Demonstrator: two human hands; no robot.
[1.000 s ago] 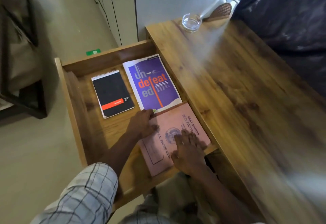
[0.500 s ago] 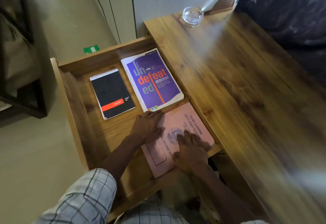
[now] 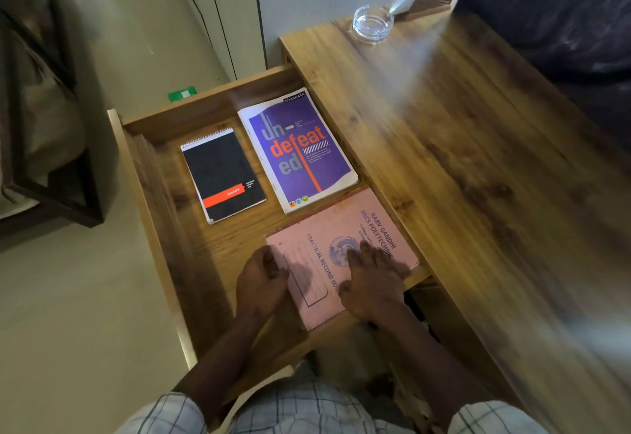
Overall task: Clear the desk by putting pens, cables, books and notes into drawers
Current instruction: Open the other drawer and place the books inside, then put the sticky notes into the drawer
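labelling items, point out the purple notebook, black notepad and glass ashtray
purple notebook [image 3: 300, 157], head view, cover middle
black notepad [image 3: 223, 175], head view, cover middle
glass ashtray [image 3: 372, 24], head view, centre of dish

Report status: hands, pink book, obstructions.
Right hand flat on pink book; left hand at its left edge, grip unclear. Book lies in open drawer. Purple book close beyond it.

Both forearms are reaching forward side by side. The left hand is gripping the book by its edge with curled fingers, while the right hand is pressing flat on it, fingers spread.
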